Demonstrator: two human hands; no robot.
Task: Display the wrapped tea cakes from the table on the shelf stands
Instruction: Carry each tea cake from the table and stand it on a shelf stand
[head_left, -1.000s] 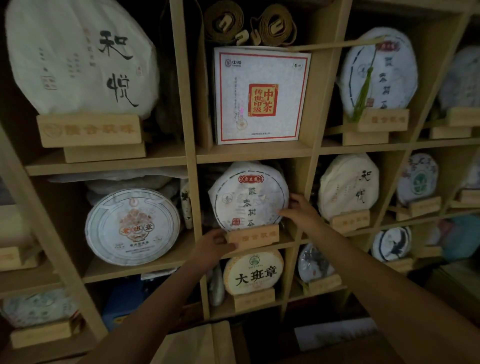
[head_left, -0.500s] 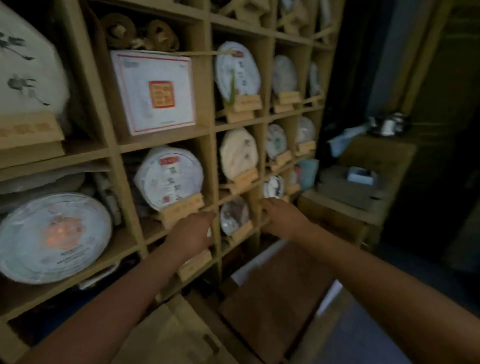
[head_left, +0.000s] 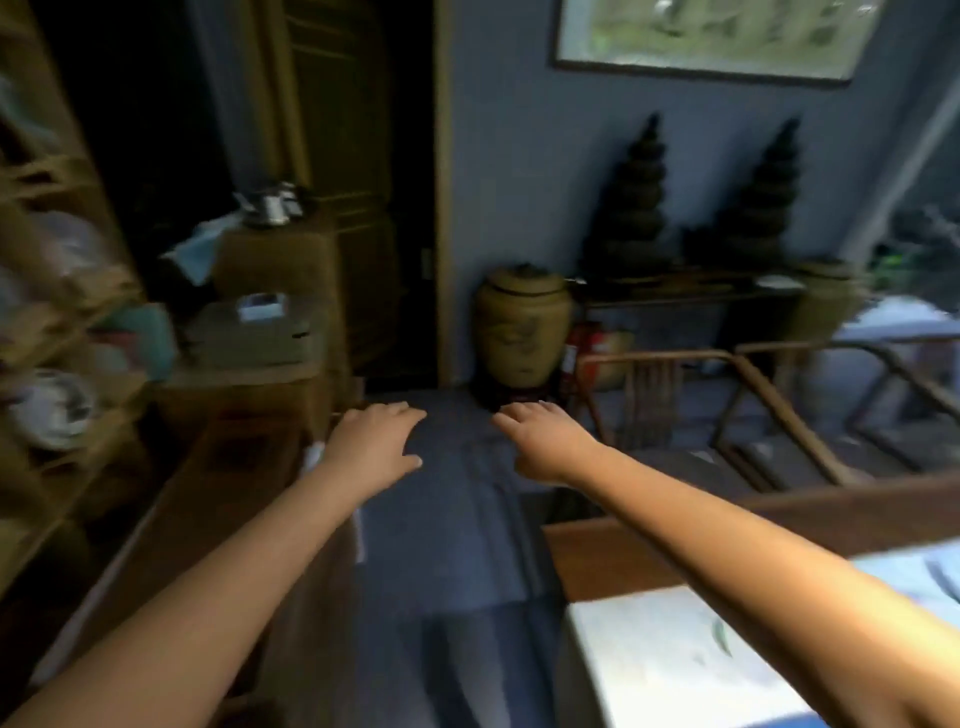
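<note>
Left hand (head_left: 376, 441) and right hand (head_left: 545, 441) both empty, fingers loosely spread, mid-frame over the floor. Worktop (head_left: 613, 561) with a pale wrapped item (head_left: 675, 660), likely a tea cake, lies lower right, beneath the right forearm. Right hand nearer; reach goes down and back. Shelf (head_left: 57, 364) blurred, far left.

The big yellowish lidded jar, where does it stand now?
In the head view the jar stands on the floor against the blue wall, just right of the dark doorway, beyond the two empty hands and left of the wooden chairs.
</note>
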